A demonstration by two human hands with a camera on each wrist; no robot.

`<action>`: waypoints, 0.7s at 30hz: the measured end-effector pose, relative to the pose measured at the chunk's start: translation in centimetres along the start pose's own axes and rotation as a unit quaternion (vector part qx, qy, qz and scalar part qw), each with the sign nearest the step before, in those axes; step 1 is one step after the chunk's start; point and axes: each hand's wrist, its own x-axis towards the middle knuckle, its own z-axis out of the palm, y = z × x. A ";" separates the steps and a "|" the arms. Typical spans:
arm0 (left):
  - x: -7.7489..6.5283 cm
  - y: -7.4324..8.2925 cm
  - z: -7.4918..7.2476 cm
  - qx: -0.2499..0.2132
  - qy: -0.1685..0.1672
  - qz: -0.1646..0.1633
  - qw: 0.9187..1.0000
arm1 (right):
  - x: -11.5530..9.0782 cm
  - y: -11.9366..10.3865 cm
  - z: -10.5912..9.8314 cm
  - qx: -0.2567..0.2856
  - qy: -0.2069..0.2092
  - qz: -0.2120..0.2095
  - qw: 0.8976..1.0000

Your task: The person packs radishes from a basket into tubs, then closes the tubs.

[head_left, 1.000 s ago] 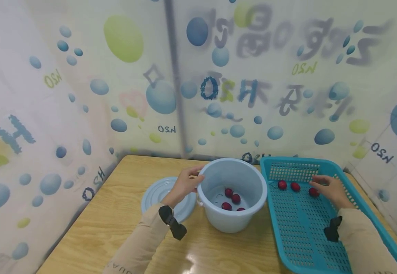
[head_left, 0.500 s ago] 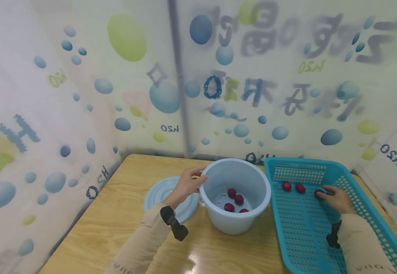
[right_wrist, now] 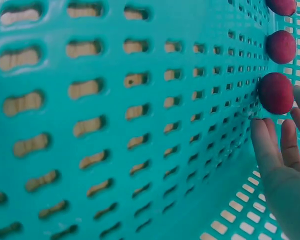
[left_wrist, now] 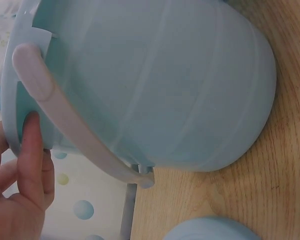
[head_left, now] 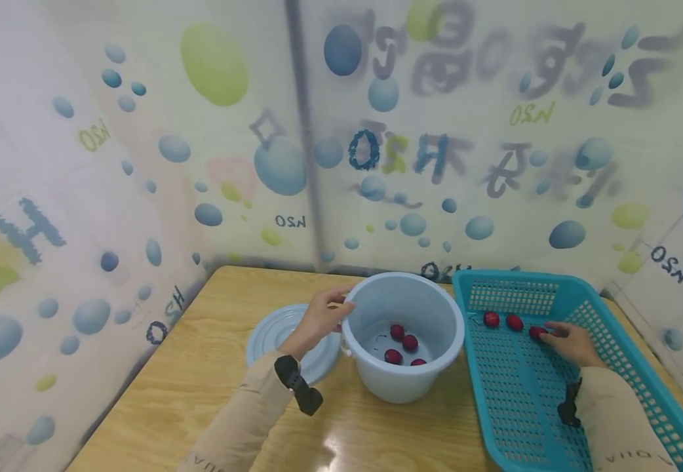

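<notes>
My left hand [head_left: 320, 318] grips the rim of a light-blue bucket [head_left: 397, 387] on its left side. In the left wrist view, its fingers curl at the rim beside the bucket's pale handle [left_wrist: 75, 125]. Several round dark-red fruits [head_left: 410, 343] lie on the bucket's bottom. My right hand [head_left: 577, 344] is inside the turquoise basket [head_left: 483, 419], its fingertips right at the rightmost red fruit [right_wrist: 276, 93]. Its fingers are rather straight in the right wrist view and do not close round that fruit. Two more red fruits [head_left: 514, 322] sit to its left in a row.
A round light-blue lid [head_left: 265, 334] lies on the wooden table [head_left: 158, 393], left of the bucket and partly behind my left arm. The basket stands close against the bucket's right side. A patterned curtain [head_left: 247, 131] rises right behind the table's back edge.
The rightmost fruit in the basket has shifted slightly left toward its neighbour, with my right hand at it. My left hand stays on the bucket rim.
</notes>
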 end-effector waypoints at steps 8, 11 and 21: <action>-0.1 0.1 0.1 0.005 -0.006 -0.006 1.000 | 0.1 0.2 0.3 0.020 -0.014 -0.004 1.000; -0.1 0.1 0.1 0.008 -0.005 -0.009 1.000 | 0.0 -0.1 0.5 0.015 0.000 -0.008 1.000; -0.2 0.2 0.0 0.006 -0.005 -0.009 1.000 | 0.0 -0.6 1.1 0.014 -0.019 0.003 1.000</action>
